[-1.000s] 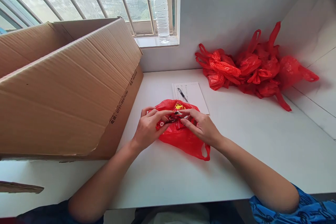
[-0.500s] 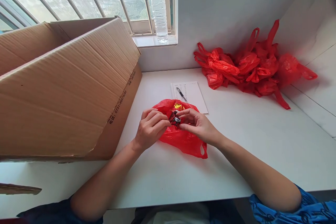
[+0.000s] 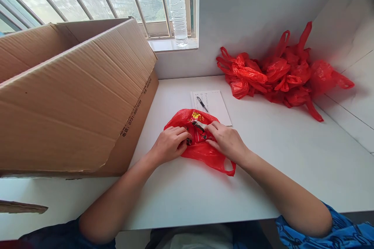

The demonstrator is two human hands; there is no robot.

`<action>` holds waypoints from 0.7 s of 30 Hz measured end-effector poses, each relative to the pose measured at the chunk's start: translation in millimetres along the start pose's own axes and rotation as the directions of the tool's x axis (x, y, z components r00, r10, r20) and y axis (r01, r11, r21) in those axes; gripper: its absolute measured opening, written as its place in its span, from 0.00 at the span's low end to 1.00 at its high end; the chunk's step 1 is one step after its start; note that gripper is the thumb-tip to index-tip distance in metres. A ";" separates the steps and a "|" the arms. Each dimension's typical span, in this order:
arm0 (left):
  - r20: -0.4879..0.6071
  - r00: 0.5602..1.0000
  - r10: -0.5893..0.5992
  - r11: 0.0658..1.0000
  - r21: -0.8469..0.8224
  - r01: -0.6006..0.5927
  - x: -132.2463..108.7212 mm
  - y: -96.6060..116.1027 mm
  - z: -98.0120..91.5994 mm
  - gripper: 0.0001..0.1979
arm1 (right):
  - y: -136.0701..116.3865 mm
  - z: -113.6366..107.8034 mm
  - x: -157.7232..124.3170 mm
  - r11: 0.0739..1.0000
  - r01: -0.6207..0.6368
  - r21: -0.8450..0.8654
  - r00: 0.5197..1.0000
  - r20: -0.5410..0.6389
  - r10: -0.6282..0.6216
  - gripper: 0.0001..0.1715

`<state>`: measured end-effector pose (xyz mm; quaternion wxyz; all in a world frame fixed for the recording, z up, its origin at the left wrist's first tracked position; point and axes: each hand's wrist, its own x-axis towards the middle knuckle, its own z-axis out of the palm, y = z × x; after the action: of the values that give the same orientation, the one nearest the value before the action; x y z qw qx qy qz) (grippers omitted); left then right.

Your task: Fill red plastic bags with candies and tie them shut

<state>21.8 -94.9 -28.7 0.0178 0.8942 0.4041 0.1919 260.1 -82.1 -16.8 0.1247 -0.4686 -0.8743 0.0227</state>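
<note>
A red plastic bag [image 3: 201, 151] lies on the white table [image 3: 277, 163] in front of me, with wrapped sweets [image 3: 198, 116] showing in red, gold and dark foil at its mouth. My left hand [image 3: 171, 146] rests on the bag's left side, fingers curled and pinched on the plastic and a small wrapped sweet. My right hand [image 3: 226, 140] lies on the bag's right side, its fingers pressing down into the mouth among the sweets. Both hands meet over the opening.
A large open cardboard box [image 3: 73, 97] fills the left side of the table. A sheet of paper [image 3: 214, 105] with a pen [image 3: 201, 103] lies just behind the bag. A heap of red bags [image 3: 280, 74] sits at the back right. A water bottle [image 3: 177, 7] stands on the windowsill.
Half a second ago both hands held a dark wrapped sweet just above the bag. Now the hands have dropped onto the bag and press into its mouth.
</note>
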 end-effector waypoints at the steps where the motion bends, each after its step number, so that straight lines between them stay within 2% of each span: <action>1: 0.000 1.000 -0.009 1.000 0.005 0.009 -0.4 0.1 0.8 0.15 | -0.5 1.3 0.2 1.000 -0.012 -0.013 1.000 -0.004 0.012 0.18; 4: -0.027 0.999 -0.028 1.000 0.006 0.028 -1.1 0.9 2.7 0.15 | -0.6 1.4 0.5 0.999 -0.004 -0.037 1.000 -0.002 0.004 0.18; 7: -0.042 0.997 -0.072 0.997 -0.026 0.071 -1.0 1.6 4.4 0.14 | 2.1 -7.1 -1.5 0.998 0.069 -0.010 0.998 0.012 -0.069 0.17; 10: -0.052 0.990 -0.130 0.989 -0.081 0.126 -0.7 2.5 3.6 0.13 | 5.8 -21.4 -5.7 0.980 0.118 0.161 0.993 -0.010 -0.118 0.17; 14: -0.149 0.980 -0.135 0.964 -0.249 0.095 -0.1 9.4 -4.0 0.16 | 5.3 -34.3 -9.2 0.870 0.089 0.485 0.995 -0.074 -0.060 0.16; 16: -0.164 0.972 -0.170 0.902 -0.423 0.087 0.3 15.7 -7.6 0.21 | 2.0 -34.4 -8.8 0.790 0.064 0.610 0.997 -0.077 -0.022 0.16; 18: -0.117 0.962 -0.248 0.789 -0.601 0.130 0.8 21.9 -8.3 0.24 | -2.1 -31.6 -7.7 0.738 0.059 0.672 0.998 -0.053 -0.031 0.16; 21: 0.004 0.934 -0.356 0.606 -0.761 0.234 1.5 26.5 -3.4 0.16 | -7.1 -26.2 -6.0 0.775 0.084 0.627 0.995 -0.007 -0.102 0.14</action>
<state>40.4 -112.0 -20.1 0.3864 0.7101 0.4309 0.4010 263.8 -93.1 8.5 0.2623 -0.3566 -0.8407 0.3119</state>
